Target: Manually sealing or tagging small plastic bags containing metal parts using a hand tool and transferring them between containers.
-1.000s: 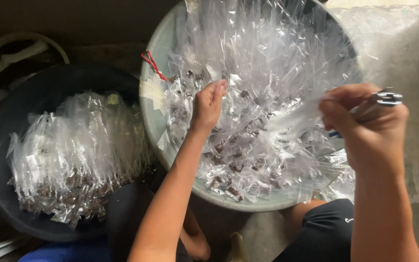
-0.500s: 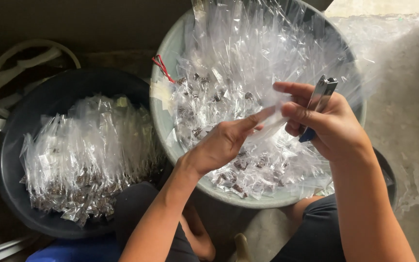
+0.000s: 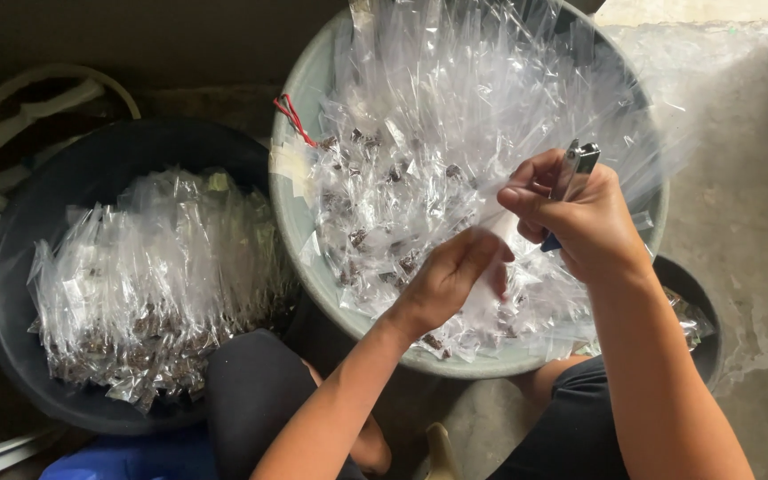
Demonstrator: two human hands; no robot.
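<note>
The grey-green basin fills the upper middle of the view, heaped with clear plastic packets that each hold a small dark lump at one end; a red tie lies over its left rim. To its left sits a dark round tub, also holding a pile of filled clear packets, their dark ends bunched toward the near side. Behind that tub, in the top left corner, a pale round frame lies on the dark floor. At the right, partly under the basin, the rim of another dark tub shows, with a little clear plastic in it, and beyond it lies bare concrete floor. The person's dark-clad knees rise from the bottom edge, one on each side of the basin's near rim. Both hands work over the near right part of the basin. The right hand is curled shut around a small metal stapler, whose silver top sticks up above the knuckles, and its thumb and forefinger pinch the top of one clear packet. The left hand, just below and to the left, has its fingers narrow and bent, closing on the lower part of the same packet, which hangs between the two hands above the heap.
</note>
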